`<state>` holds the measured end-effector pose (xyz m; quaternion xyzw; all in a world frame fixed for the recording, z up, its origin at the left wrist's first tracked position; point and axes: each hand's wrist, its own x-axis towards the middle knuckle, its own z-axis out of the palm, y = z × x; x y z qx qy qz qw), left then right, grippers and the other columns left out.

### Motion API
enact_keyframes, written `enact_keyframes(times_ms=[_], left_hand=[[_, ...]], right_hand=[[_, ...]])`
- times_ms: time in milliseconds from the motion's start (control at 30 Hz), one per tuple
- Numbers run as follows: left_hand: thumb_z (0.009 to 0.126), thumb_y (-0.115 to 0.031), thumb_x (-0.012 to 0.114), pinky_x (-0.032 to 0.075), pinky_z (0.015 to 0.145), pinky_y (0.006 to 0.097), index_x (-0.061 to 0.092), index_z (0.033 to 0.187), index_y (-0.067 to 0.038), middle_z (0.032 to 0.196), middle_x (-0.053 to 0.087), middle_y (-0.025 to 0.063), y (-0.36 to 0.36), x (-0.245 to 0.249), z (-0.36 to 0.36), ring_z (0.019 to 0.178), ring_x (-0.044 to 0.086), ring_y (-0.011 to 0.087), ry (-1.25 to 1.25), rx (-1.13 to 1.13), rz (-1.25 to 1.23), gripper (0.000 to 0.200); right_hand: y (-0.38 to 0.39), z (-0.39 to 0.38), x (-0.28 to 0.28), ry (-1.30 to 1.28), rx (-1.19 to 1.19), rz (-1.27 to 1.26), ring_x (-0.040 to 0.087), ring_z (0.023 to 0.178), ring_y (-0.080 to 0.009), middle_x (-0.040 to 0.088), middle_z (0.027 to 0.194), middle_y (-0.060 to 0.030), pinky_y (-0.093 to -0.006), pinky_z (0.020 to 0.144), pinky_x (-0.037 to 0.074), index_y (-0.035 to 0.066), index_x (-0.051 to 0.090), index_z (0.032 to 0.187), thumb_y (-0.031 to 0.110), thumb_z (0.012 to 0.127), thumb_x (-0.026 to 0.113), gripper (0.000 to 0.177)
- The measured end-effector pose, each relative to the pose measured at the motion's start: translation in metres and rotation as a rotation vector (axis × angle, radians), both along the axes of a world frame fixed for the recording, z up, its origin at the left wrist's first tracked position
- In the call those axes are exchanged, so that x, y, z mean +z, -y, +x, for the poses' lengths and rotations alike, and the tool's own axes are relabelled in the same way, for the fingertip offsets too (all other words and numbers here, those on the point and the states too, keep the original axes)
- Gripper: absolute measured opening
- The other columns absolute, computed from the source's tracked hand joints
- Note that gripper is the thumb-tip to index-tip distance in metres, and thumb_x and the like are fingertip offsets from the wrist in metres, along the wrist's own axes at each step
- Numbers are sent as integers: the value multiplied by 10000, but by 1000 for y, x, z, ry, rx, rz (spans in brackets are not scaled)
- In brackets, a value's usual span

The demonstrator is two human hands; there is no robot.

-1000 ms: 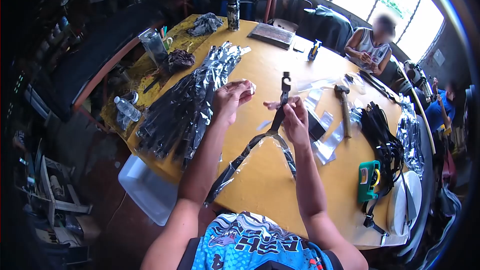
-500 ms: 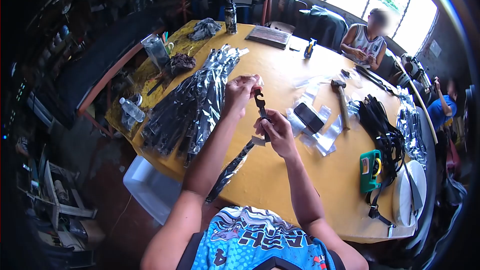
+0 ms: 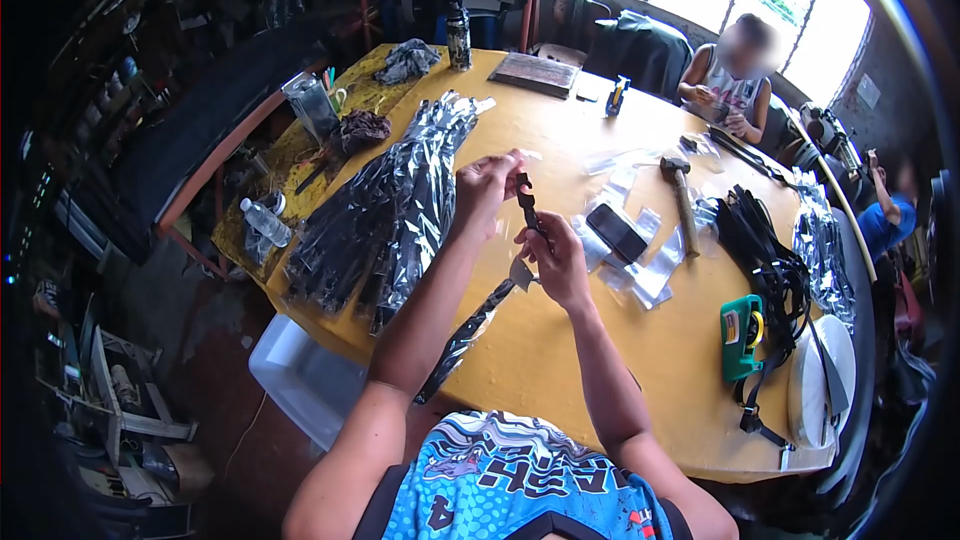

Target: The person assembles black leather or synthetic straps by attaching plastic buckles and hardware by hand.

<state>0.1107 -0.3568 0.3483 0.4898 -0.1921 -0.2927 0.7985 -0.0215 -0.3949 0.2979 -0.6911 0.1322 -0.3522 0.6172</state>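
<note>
My right hand (image 3: 556, 258) is closed around the lower part of a black plastic hanger hook (image 3: 527, 196). The hook's open end points up towards my left hand (image 3: 486, 188), whose fingertips are pinched at a small whitish, see-through piece of film (image 3: 532, 155). Just under my right hand a grey tag (image 3: 521, 274) sticks out. From there a black strap in a shiny clear sleeve (image 3: 462, 342) runs down to the table's near edge. Left of my forearm lies a large pile of sleeved black straps (image 3: 385, 210).
On the yellow table (image 3: 620, 390) are a phone (image 3: 616, 232) on clear bags, a hammer (image 3: 682, 205), black straps (image 3: 760, 240), a green tape dispenser (image 3: 741, 338) and a white roll (image 3: 822, 380). A bottle (image 3: 264, 222) stands left. Another person (image 3: 728, 85) sits across.
The hook has shifted slightly right and turned between my hands. The grey tag has swung to a steeper angle. The whitish film shows farther out from my left fingertips.
</note>
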Motion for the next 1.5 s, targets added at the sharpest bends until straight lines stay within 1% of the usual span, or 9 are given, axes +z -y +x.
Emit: enact_keyframes(times_ms=[233,400,733,867,1033,1067,1133,1367,1500], left_hand=[[805,-201,646,520,565,247,608,826,-36,757,625,59,-1,-4,5,621,600,125,11,22,16,171],[778,-227,684,509,566,238,597,789,-54,751,623,53,1,-8,7,620,601,125,3,32,38,194],[784,-276,676,504,570,234,617,789,-61,733,628,45,-2,-10,-2,631,610,118,15,1,47,224],[828,-305,620,508,587,247,621,788,-49,730,639,59,-5,-10,-4,671,630,126,66,0,67,258],[902,-378,470,504,622,279,615,794,-36,753,646,72,-10,-13,-2,669,628,144,145,-44,128,387],[902,-378,470,504,622,279,615,794,-36,753,646,72,-11,-11,-2,669,628,144,145,-45,129,387],[918,-428,398,480,611,244,637,847,-34,741,659,58,-14,-8,-2,677,631,119,181,-53,182,466],[932,-420,367,472,628,241,642,877,-39,781,668,34,-12,-14,1,703,633,111,195,-83,157,473],[923,-408,404,473,656,252,646,892,-57,818,667,33,-14,-15,-4,742,628,108,249,-132,127,427]], right_hand=[[4,3,-3,1,11,10,543,638,-81,602,796,-49,-209,544,421,-21,483,1067,45,869,514,211],[1,1,-1,11,41,-1,542,647,-79,603,802,-46,-208,556,421,-21,482,1066,54,873,513,209],[6,2,-5,21,53,61,543,651,-77,609,808,-53,-206,574,420,-23,478,1070,71,881,505,213],[7,1,-5,14,67,70,548,647,-87,606,817,-79,-213,568,430,-47,445,1098,56,893,478,232],[5,0,-3,2,43,79,542,630,-77,613,811,-57,-206,566,421,-25,477,1075,72,879,511,221],[5,0,-4,2,42,80,542,630,-77,613,811,-57,-206,566,421,-25,477,1075,72,879,511,221],[7,1,-6,7,44,89,543,627,-76,612,811,-55,-208,565,421,-21,482,1065,73,880,510,209],[7,-1,-7,9,121,146,554,633,-78,610,813,-56,-206,554,421,-16,485,1046,71,884,502,184],[9,-1,-7,44,177,225,559,634,-83,611,817,-60,-208,562,433,-20,485,1041,72,892,489,175]])
